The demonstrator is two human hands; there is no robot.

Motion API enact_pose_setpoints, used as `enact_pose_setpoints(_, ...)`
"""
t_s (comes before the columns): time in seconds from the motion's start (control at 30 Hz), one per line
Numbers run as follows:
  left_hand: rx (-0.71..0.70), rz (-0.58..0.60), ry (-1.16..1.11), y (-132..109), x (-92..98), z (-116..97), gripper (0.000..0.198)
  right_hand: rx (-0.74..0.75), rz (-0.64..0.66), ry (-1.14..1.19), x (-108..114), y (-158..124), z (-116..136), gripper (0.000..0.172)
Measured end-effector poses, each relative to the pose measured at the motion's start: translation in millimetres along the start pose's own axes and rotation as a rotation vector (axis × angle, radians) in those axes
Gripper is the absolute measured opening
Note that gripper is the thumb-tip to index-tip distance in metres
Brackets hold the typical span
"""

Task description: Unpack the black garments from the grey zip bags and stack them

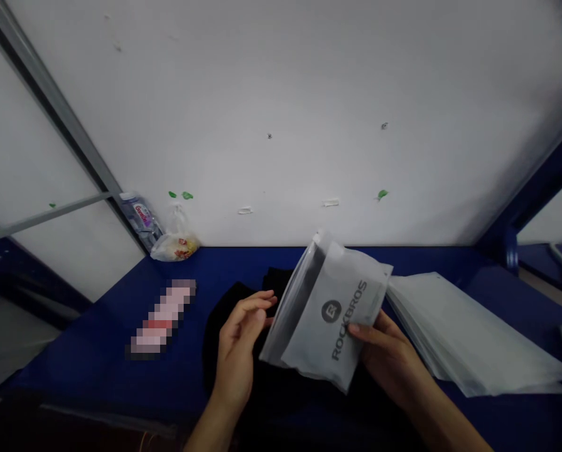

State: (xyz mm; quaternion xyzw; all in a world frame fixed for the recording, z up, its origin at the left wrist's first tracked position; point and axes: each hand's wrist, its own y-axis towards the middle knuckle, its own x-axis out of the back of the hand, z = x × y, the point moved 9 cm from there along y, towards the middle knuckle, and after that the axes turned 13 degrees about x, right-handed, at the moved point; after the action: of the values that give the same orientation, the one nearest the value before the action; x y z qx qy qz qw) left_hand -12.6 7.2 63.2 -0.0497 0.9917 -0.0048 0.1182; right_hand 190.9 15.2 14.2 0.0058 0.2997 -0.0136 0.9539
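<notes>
A frosted plastic bag (318,314) printed with ROCKBROS is tilted over the middle of the blue table, its upper left side parted. My right hand (389,351) grips the bag's lower right side, thumb on the printed face. Beside the bag's left edge is my left hand (243,339), fingers apart and slightly curled; some fingertips pass near or behind that edge. Black cloth (224,307) lies beneath the bag and both hands. To the right, a stack of frosted bags (469,339) is fanned out.
A blurred pinkish item (161,320) lies on the left of the blue table (87,351). By the white wall (309,94) at the back left are a plastic bottle (142,220) and a small knotted plastic bag (174,246). Blue frame parts rise at the right.
</notes>
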Motion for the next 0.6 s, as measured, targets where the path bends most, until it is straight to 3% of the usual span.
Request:
enact_pose_setpoints(0.13, 0.033, 0.234, 0.212, 4.4, -19.2, -2.6, 0.026, 0.055, 0.148, -0.159, -3.6, -0.8, 13.2, 0.040)
enact_pose_setpoints(0.2, -0.034, 0.165, 0.174, 3.0, -15.5, -7.8, 0.037, 0.073, 0.175, -0.220, -3.2, -1.8, 15.1, 0.039)
enact_pose_setpoints(0.27, -0.151, 0.026, 0.128, -1.6, -5.7, -16.9, 0.031, 0.097, 0.173, -0.250, -2.6, -2.2, 18.2, 0.037)
enact_pose_setpoints(0.33, -0.184, 0.007, 0.164, -5.1, -7.0, -19.7, 0.023, 0.119, 0.181, -0.261, -5.2, -3.1, 22.7, 0.035)
enact_pose_setpoints(0.5, 0.104, 0.235, 0.269, -4.2, -31.4, 5.5, 0.053, 0.119, 0.273, -0.363, -19.4, -8.7, 24.6, 0.035)
enact_pose_setpoints(0.6, 0.232, 0.210, 0.205, -2.8, -32.3, 23.1, 0.041, 0.149, 0.172, -0.376, -9.8, -5.4, 17.8, 0.033)
